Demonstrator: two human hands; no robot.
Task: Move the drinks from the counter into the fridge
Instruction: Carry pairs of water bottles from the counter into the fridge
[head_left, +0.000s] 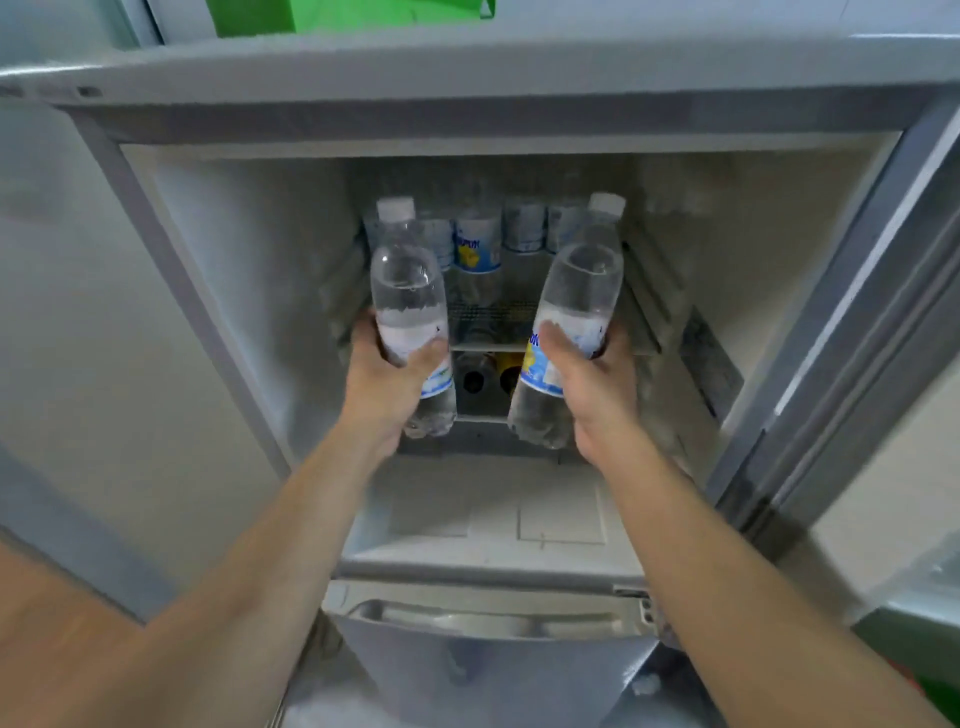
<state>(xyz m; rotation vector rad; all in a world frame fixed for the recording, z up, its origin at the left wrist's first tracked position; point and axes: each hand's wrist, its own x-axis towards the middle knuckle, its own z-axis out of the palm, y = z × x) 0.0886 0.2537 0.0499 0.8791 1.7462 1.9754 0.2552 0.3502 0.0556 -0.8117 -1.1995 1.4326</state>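
Centrally, the open grey fridge fills the frame, its white plastic walls smooth, more bottles standing on the rear shelf. Both bare forearms reach in from below. Left hand wraps a clear ribbed bottle; right hand curls round another bottle, both upright at frame centre

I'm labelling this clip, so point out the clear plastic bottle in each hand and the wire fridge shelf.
Clear plastic bottle in left hand (409, 291): head view, upper body.
Clear plastic bottle in right hand (582, 291): head view, upper body.
Wire fridge shelf (488, 317): head view, front grid.
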